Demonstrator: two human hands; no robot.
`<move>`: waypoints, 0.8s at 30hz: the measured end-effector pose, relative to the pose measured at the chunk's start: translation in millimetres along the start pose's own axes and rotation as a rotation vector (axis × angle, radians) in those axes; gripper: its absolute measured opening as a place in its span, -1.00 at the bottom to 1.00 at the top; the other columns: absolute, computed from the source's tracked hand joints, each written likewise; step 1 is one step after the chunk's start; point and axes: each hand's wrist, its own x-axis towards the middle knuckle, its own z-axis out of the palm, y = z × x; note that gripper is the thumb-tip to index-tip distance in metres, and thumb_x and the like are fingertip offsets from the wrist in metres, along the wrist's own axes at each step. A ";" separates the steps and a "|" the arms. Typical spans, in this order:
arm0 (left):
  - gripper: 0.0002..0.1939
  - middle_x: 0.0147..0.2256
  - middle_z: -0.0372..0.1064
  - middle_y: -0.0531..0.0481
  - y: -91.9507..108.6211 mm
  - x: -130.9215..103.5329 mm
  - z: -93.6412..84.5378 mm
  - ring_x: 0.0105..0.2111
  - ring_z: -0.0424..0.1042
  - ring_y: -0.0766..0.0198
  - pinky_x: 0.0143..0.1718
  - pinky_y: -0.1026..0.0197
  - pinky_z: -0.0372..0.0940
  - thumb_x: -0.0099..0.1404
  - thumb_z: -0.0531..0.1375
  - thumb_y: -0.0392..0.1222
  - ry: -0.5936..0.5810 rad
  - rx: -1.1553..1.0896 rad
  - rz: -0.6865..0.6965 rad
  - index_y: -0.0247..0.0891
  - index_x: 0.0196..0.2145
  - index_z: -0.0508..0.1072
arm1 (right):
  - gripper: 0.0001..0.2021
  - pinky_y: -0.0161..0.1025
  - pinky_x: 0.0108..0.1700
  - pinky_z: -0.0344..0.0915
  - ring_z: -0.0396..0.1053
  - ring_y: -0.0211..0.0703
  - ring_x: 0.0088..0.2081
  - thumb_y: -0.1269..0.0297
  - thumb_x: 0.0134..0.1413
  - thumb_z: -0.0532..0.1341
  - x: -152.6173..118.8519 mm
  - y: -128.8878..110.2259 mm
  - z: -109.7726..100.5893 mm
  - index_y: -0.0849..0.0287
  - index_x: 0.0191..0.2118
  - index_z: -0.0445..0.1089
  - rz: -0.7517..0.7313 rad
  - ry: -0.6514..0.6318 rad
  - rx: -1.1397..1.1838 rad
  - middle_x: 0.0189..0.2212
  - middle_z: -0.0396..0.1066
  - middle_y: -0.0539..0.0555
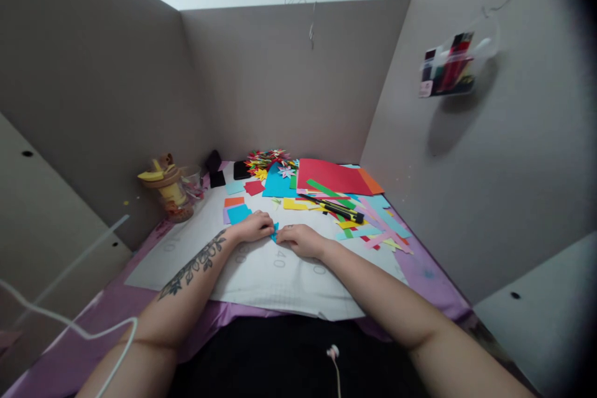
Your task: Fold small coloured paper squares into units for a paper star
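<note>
A small blue folded paper [275,233] lies between my two hands, above the white gridded sheet [261,286]. My left hand [254,227] pinches its left side, and my right hand [298,239] holds its right side with closed fingertips. The fingers cover much of the paper, so its exact shape is hidden. Just beyond my left hand are blue square papers [239,213] and an orange one [234,201]. To the right of my hands, a yellow and black cutter [342,210] rests on scattered coloured strips [373,233].
Folded paper stars [268,161] are heaped at the back, beside a large red sheet [331,176]. A decorated pot [172,193] stands at the left. A white cable [69,323] crosses the lower left. Grey partitions [293,87] surround the table.
</note>
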 end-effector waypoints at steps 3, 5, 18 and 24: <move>-0.76 -0.35 0.37 -0.03 -1.6 0.7 0.9 -0.30 0.32 0.28 -0.14 0.22 0.11 0.27 0.02 -0.12 -0.006 0.007 0.010 -0.26 -0.38 0.43 | -0.74 -0.28 -0.06 0.28 0.39 -0.21 -0.14 0.52 0.03 0.08 0.1 1.4 1.1 0.16 -0.21 0.44 -0.018 0.002 -0.005 -0.19 0.46 0.08; -0.76 -0.35 0.37 -0.02 -2.1 1.1 1.6 -0.30 0.31 0.29 -0.14 0.22 0.11 0.28 0.02 -0.12 -0.007 0.013 0.015 -0.26 -0.37 0.43 | -0.74 -0.26 -0.05 0.28 0.39 -0.20 -0.14 0.51 0.03 0.09 0.7 2.5 1.1 0.16 -0.21 0.45 -0.028 -0.008 -0.019 -0.17 0.46 0.08; -0.80 -0.37 0.36 -0.02 3.0 1.9 1.5 -0.31 0.30 0.27 -0.14 0.22 0.11 0.24 0.05 -0.17 0.005 0.017 -0.010 -0.26 -0.39 0.43 | -0.71 -0.25 -0.05 0.28 0.39 -0.19 -0.12 0.49 0.05 0.10 1.2 7.7 6.6 0.12 -0.14 0.45 -0.017 0.014 -0.048 -0.18 0.47 0.06; -0.81 -0.41 0.34 -0.02 0.9 4.4 1.8 -0.33 0.29 0.26 -0.18 0.23 0.12 0.22 0.06 -0.16 -0.005 0.011 -0.011 -0.25 -0.42 0.43 | -0.75 -0.27 -0.06 0.29 0.41 -0.21 -0.15 0.48 0.04 0.12 1.1 11.7 8.6 0.09 -0.22 0.49 -0.056 0.033 -0.060 -0.22 0.49 0.03</move>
